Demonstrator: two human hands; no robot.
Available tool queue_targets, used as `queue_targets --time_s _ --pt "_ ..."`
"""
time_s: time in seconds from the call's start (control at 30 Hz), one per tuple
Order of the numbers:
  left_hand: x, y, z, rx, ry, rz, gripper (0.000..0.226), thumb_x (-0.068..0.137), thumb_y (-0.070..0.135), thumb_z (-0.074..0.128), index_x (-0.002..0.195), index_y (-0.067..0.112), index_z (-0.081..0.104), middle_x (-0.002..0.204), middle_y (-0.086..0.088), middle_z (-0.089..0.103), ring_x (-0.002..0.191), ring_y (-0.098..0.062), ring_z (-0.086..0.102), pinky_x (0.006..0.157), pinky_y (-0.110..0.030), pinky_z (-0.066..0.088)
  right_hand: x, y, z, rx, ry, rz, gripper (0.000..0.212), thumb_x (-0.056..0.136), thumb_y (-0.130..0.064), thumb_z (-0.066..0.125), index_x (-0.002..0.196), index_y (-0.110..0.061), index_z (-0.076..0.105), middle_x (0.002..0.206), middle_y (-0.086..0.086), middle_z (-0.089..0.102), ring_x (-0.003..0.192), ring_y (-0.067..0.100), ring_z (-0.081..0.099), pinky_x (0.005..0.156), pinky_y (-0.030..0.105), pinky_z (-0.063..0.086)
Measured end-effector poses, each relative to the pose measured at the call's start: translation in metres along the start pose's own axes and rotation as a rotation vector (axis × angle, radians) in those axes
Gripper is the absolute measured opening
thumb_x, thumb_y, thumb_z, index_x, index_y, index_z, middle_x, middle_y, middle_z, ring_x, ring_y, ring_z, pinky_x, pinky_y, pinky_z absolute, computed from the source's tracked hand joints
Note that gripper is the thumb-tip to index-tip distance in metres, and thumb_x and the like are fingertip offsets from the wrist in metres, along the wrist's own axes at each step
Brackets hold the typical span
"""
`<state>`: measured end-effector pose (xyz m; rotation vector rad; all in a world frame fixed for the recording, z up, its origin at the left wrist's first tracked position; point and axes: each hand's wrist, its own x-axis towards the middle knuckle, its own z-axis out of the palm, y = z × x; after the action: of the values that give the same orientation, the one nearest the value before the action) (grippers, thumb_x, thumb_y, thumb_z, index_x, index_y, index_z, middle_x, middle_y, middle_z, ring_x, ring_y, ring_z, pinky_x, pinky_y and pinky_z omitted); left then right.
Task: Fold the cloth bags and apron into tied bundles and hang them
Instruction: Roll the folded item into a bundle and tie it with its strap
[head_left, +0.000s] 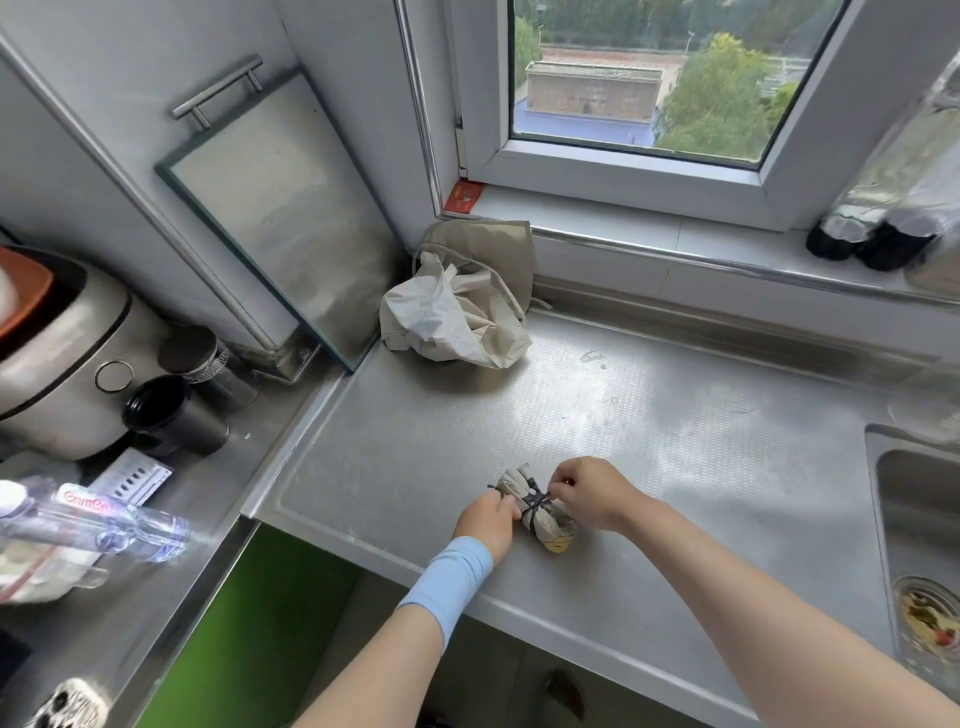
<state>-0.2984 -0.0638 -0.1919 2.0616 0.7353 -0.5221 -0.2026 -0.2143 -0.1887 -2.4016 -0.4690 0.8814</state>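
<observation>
While the left hand (487, 521) grips the rolled beige cloth bundle (551, 527), the right hand (592, 493) pinches its dark cord (535, 502); cinch the knot firmly.

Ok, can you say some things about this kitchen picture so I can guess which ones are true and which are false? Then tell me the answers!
1. The left hand grips the small bundle while the right hand pinches its dark cord. True.
2. The bundle is already hanging up. False: it lies on the steel counter.
3. A crumpled cloth pile sits in the corner below the window. True.
4. The blue wristband is on the right arm. False: it is on the left arm.
</observation>
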Motion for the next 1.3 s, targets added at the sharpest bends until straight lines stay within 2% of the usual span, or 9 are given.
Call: queue_targets --time_s 0.3,0.47,0.57,0.7,0.8,0.9,1.03,1.17,1.3 --pt "-0.007 -0.004 -0.008 0.311 -0.112 0.184 0.026 0.095 0.029 0.051 0.077 0.010 0.052 0.093 -0.017 0.057 0.094 -0.034 0.055 0.070 -0.027 0.035 0.013 0.001 -0.003 -0.166 0.006 -0.013 0.009 0.086 -0.026 0.066 0.087 -0.025 0.075 0.088 -0.006 0.072 0.086 0.014 0.063 0.073 0.028 0.050" --pt "-0.011 -0.018 -0.012 0.691 0.176 0.575 0.025 0.090 0.040 0.052 0.081 0.024 0.069 0.138 0.009 0.038 0.128 -0.020 0.029 0.109 -0.036 0.025 0.015 -0.004 0.002 -0.315 0.074 -0.082 0.014 0.086 -0.032 0.061 0.089 -0.029 0.075 0.097 -0.004 0.067 0.095 0.020 0.061 0.080 0.033 0.048" --pt "-0.004 -0.018 -0.012 0.703 0.075 0.722 0.026 0.091 0.036 0.053 0.076 0.021 0.068 0.156 0.007 0.022 0.146 -0.021 0.007 0.117 -0.040 0.015 0.016 -0.005 0.000 -0.466 0.126 -0.126 0.018 0.087 -0.039 0.058 0.092 -0.035 0.074 0.108 -0.005 0.060 0.108 0.022 0.048 0.093 0.038 0.036" --pt "0.004 -0.012 -0.003 0.686 -0.017 0.639 0.028 0.093 0.034 0.053 0.084 0.015 0.072 0.158 0.009 0.017 0.148 -0.015 0.005 0.115 -0.039 0.027 0.010 -0.004 0.005 -0.535 0.249 -0.158 0.023 0.083 -0.038 0.064 0.103 -0.035 0.073 0.126 -0.003 0.055 0.119 0.024 0.044 0.100 0.039 0.032" --pt "0.002 -0.014 0.007 0.580 0.062 0.581 0.025 0.090 0.038 0.059 0.081 0.020 0.074 0.153 0.013 0.021 0.143 -0.011 0.016 0.105 -0.036 0.040 -0.010 -0.012 0.004 -0.450 0.429 -0.075 0.017 0.081 -0.028 0.064 0.098 -0.023 0.066 0.109 0.002 0.056 0.100 0.025 0.055 0.078 0.033 0.042" --pt "-0.004 -0.009 0.015 0.443 0.108 0.470 0.016 0.087 0.038 0.062 0.088 0.026 0.073 0.150 0.013 0.023 0.134 -0.011 0.034 0.104 -0.029 0.039 -0.035 -0.024 0.006 -0.340 0.294 0.169 0.027 0.088 -0.038 0.049 0.068 -0.020 0.049 0.093 0.005 0.066 0.089 0.028 0.065 0.068 0.029 0.046" --pt "-0.012 0.004 0.025 0.318 0.123 0.313 0.020 0.086 0.039 0.062 0.102 0.032 0.069 0.147 0.010 0.023 0.122 -0.015 0.048 0.106 -0.030 0.039 -0.049 -0.023 0.021 -0.021 0.057 0.368 0.040 0.085 -0.049 0.041 0.066 -0.017 0.056 0.080 0.006 0.072 0.076 0.027 0.069 0.075 0.032 0.056" --pt "-0.016 0.008 0.031 0.173 0.146 0.189 0.053 0.082 0.033 0.063 0.133 0.031 0.048 0.141 0.006 0.027 0.108 -0.021 0.060 0.102 -0.032 0.044 -0.044 -0.022 0.030 0.271 0.088 0.389 0.035 0.083 -0.046 0.051 0.067 -0.017 0.063 0.063 0.000 0.068 0.061 0.024 0.068 0.059 0.029 0.053" --pt "-0.017 0.003 0.032 0.328 0.109 0.267 0.020 0.085 0.046 0.060 0.099 0.034 0.069 0.145 0.013 0.022 0.133 -0.014 0.034 0.103 -0.029 0.040 -0.040 -0.013 0.031 0.214 0.225 0.397 0.026 0.082 -0.036 0.066 0.068 -0.015 0.062 0.060 -0.003 0.058 0.055 0.015 0.054 0.045 0.023 0.034"
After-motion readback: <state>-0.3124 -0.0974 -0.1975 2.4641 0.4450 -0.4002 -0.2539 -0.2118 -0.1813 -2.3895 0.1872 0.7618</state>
